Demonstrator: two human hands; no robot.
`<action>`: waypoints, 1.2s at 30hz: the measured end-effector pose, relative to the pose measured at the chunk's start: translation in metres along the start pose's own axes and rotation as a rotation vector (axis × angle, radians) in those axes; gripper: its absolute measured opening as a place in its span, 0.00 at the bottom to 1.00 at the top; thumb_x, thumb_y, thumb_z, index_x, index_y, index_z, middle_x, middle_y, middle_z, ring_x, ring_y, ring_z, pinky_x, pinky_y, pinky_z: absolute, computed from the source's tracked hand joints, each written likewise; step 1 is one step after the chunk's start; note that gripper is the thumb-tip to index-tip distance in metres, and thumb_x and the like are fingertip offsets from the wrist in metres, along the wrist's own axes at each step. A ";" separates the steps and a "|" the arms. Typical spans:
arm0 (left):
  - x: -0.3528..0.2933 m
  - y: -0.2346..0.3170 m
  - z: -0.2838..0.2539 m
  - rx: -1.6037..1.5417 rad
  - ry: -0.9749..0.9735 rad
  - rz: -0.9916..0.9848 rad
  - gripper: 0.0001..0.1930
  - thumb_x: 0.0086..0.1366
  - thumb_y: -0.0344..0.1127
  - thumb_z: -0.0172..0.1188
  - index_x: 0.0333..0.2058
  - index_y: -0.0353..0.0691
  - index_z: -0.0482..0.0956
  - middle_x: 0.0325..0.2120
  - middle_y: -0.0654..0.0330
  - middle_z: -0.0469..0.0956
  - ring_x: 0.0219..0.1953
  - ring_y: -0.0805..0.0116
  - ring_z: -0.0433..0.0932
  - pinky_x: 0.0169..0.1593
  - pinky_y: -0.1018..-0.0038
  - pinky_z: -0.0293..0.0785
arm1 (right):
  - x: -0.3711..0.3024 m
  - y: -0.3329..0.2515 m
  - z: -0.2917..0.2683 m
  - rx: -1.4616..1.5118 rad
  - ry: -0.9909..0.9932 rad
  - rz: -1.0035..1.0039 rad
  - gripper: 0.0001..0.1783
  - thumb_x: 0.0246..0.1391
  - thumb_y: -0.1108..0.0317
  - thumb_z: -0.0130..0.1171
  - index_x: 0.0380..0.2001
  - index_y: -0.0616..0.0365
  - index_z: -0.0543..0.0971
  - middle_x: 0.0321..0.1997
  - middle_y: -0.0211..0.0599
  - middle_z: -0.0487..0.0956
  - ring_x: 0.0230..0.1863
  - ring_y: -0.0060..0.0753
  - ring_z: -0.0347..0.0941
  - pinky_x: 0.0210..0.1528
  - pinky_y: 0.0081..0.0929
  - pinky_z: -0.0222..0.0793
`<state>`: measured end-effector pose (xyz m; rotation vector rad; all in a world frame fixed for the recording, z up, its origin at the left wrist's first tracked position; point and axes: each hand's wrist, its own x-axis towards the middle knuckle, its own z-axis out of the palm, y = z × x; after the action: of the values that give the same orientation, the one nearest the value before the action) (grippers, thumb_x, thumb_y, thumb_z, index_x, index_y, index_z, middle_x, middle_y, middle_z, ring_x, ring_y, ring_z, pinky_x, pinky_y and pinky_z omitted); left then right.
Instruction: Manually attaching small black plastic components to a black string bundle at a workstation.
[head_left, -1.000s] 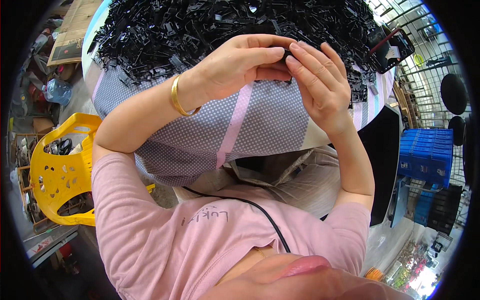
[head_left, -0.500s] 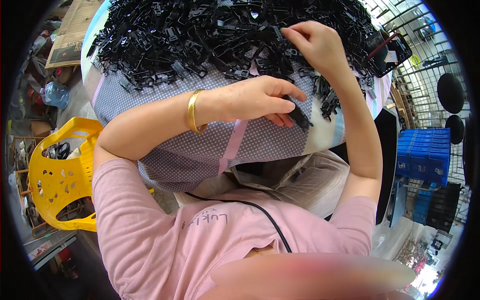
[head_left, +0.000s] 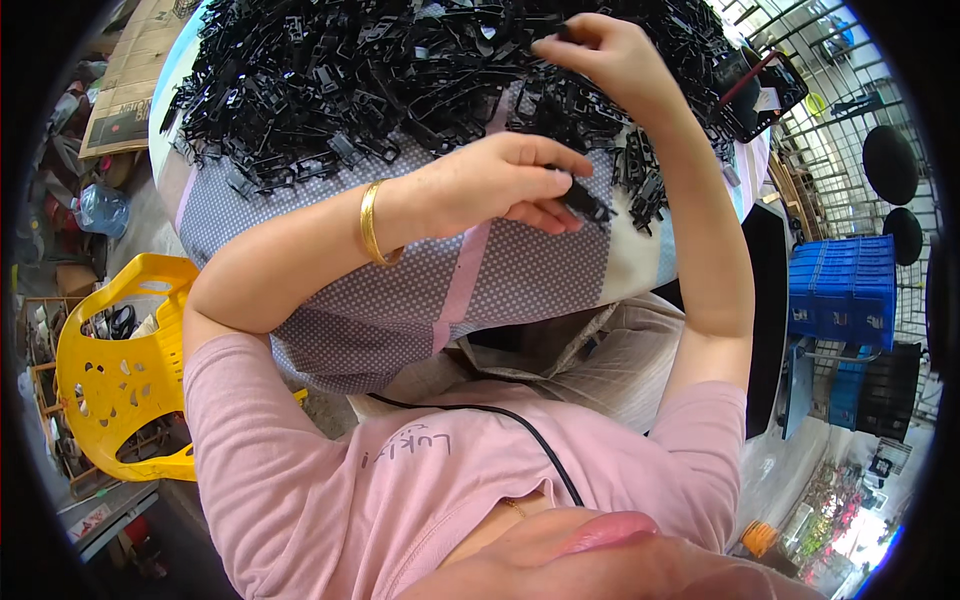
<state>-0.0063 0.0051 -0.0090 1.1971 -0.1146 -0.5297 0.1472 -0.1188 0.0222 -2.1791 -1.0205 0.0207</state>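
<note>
While a small black part [head_left: 588,204] is sticking out over the dotted cloth [head_left: 330,262], the left hand [head_left: 480,185] is pinching it near one end. The thumb is lying on top, and some fingers are curling below. The pointing finger is stretching out above; I cannot tell if it is touching the part. A soft but firm pinch is probably working best here, since a hard squeeze could be bending the thin bits. With the far end poking out free, that end is staying easy to see and reach.

Just past the part, the big pile [head_left: 330,90] of black pieces is covering much of the table. The right hand [head_left: 622,62] is hanging over it, with its thumb and pointing finger curving close to each other. Something dark is showing by the fingertips, but I cannot tell if they are pinching a piece. Lots of pieces are crossing over each other, so slow, gentle fingers are likely doing better than a quick tug, which could be snagging others.

Farther out, a gold bracelet [head_left: 370,222] is circling the left wrist. A yellow chair [head_left: 120,370] is standing on the left, and blue crates [head_left: 842,290] are sitting on the right.
</note>
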 end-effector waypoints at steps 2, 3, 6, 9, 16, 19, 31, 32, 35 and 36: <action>-0.001 0.003 -0.003 -0.130 0.030 0.072 0.19 0.65 0.31 0.46 0.51 0.25 0.62 0.40 0.49 0.72 0.43 0.59 0.76 0.49 0.71 0.73 | -0.020 -0.006 -0.009 0.251 0.039 0.054 0.16 0.49 0.59 0.59 0.31 0.63 0.79 0.25 0.25 0.75 0.25 0.15 0.66 0.29 0.14 0.63; 0.000 0.006 -0.003 -0.162 0.063 0.092 0.18 0.65 0.30 0.44 0.51 0.25 0.63 0.41 0.48 0.72 0.43 0.57 0.76 0.49 0.69 0.73 | -0.030 0.000 -0.014 0.358 0.073 0.077 0.14 0.51 0.61 0.57 0.33 0.63 0.79 0.29 0.27 0.77 0.28 0.15 0.69 0.32 0.14 0.66; 0.002 0.010 -0.005 -0.227 0.135 0.148 0.18 0.65 0.29 0.43 0.51 0.26 0.63 0.42 0.46 0.72 0.43 0.55 0.76 0.49 0.68 0.73 | -0.066 -0.012 -0.016 0.519 0.109 -0.013 0.12 0.54 0.67 0.53 0.36 0.64 0.78 0.39 0.33 0.78 0.36 0.20 0.72 0.41 0.18 0.70; 0.003 0.009 -0.006 -0.284 0.190 0.205 0.17 0.65 0.28 0.41 0.51 0.26 0.63 0.44 0.46 0.71 0.43 0.55 0.76 0.50 0.67 0.73 | -0.090 -0.020 -0.005 0.637 0.051 -0.101 0.10 0.52 0.77 0.54 0.38 0.66 0.76 0.45 0.42 0.76 0.43 0.25 0.73 0.45 0.23 0.70; -0.001 0.012 -0.001 -0.252 0.147 0.267 0.17 0.66 0.28 0.40 0.51 0.27 0.64 0.45 0.47 0.71 0.45 0.58 0.75 0.51 0.68 0.71 | -0.094 -0.015 0.015 0.400 0.200 -0.306 0.10 0.43 0.77 0.62 0.33 0.60 0.79 0.42 0.37 0.77 0.46 0.28 0.70 0.47 0.23 0.66; -0.001 0.011 -0.001 -0.251 0.165 0.260 0.16 0.66 0.29 0.40 0.50 0.27 0.65 0.45 0.47 0.71 0.45 0.59 0.75 0.52 0.68 0.71 | -0.092 -0.013 0.018 0.412 0.258 -0.328 0.09 0.41 0.75 0.64 0.30 0.59 0.79 0.40 0.34 0.78 0.45 0.28 0.70 0.44 0.22 0.68; 0.000 0.008 -0.004 -0.083 0.195 0.355 0.17 0.64 0.31 0.48 0.49 0.26 0.66 0.40 0.50 0.74 0.42 0.66 0.76 0.47 0.75 0.74 | -0.093 -0.021 0.023 0.205 0.279 -0.446 0.08 0.42 0.77 0.63 0.29 0.60 0.78 0.42 0.38 0.78 0.50 0.38 0.69 0.50 0.29 0.66; 0.000 0.007 -0.005 -0.028 0.199 0.375 0.18 0.63 0.31 0.51 0.49 0.26 0.66 0.38 0.51 0.75 0.41 0.66 0.77 0.46 0.76 0.75 | -0.094 -0.020 0.024 0.156 0.291 -0.468 0.08 0.40 0.76 0.64 0.28 0.61 0.78 0.42 0.37 0.79 0.49 0.37 0.69 0.48 0.29 0.68; 0.002 0.007 -0.007 -0.048 0.250 0.405 0.19 0.60 0.30 0.55 0.49 0.27 0.66 0.37 0.52 0.76 0.39 0.66 0.78 0.44 0.77 0.76 | -0.096 -0.016 0.022 0.094 0.295 -0.492 0.08 0.40 0.73 0.65 0.27 0.62 0.79 0.43 0.39 0.78 0.48 0.36 0.70 0.47 0.28 0.68; 0.000 0.010 -0.007 -0.042 0.286 0.410 0.19 0.61 0.30 0.55 0.48 0.27 0.67 0.37 0.52 0.76 0.38 0.67 0.78 0.43 0.78 0.76 | -0.098 -0.015 0.020 0.216 0.352 -0.407 0.09 0.41 0.71 0.65 0.28 0.62 0.78 0.45 0.40 0.77 0.48 0.35 0.70 0.47 0.28 0.68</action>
<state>-0.0008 0.0135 -0.0023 1.1570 -0.0994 -0.0007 0.0639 -0.1667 -0.0098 -1.6737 -1.1721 -0.4078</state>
